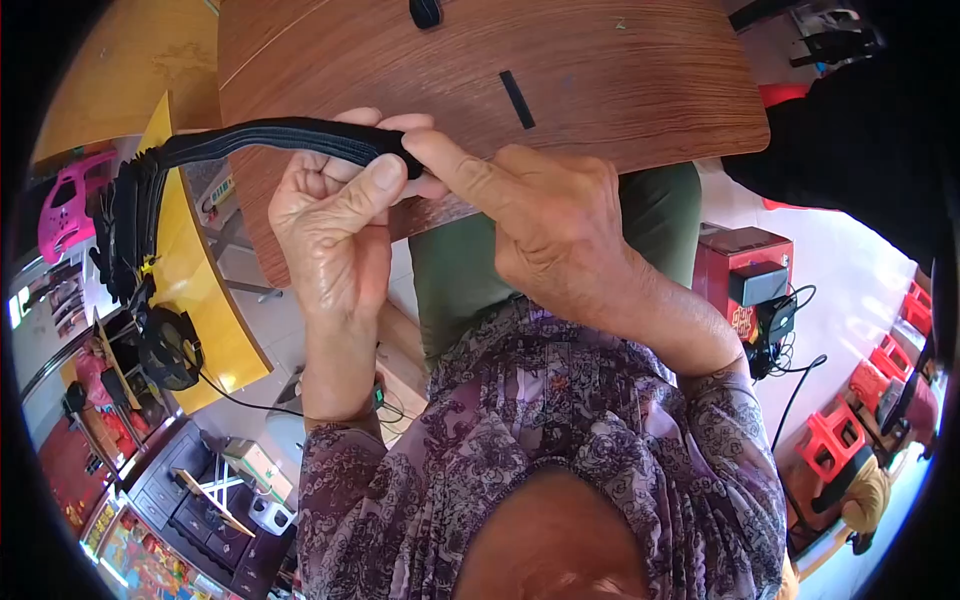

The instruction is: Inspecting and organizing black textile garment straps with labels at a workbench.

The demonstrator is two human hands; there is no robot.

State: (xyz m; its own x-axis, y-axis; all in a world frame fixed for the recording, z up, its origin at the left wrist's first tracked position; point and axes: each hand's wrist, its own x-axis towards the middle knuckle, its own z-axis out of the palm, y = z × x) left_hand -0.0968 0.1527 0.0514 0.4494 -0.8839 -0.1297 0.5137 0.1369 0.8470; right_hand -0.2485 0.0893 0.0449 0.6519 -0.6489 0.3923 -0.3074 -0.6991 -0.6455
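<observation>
A long black ribbed fabric strip (255, 135) stretches from the left into my two hands, just over the near edge of the brown wooden table. My left hand (335, 230) pinches it close to its end, thumb on top and fingers curled beneath. At that end, the bent index finger of my right hand (560, 215) presses against the strip; my right thumb is mostly hidden. On the tabletop (650, 90) lies a short flat black piece (517, 100). Another small black piece (425, 12) sits at the far edge.
A bundle of black strips (130, 220) hangs beside a yellow board (215, 310) on the left, with a dark round fan-like device (168, 347) below. Right of my legs stands a red box (745, 255) with cables. Red stools (833, 437) and a person (865, 495) are farther right.
</observation>
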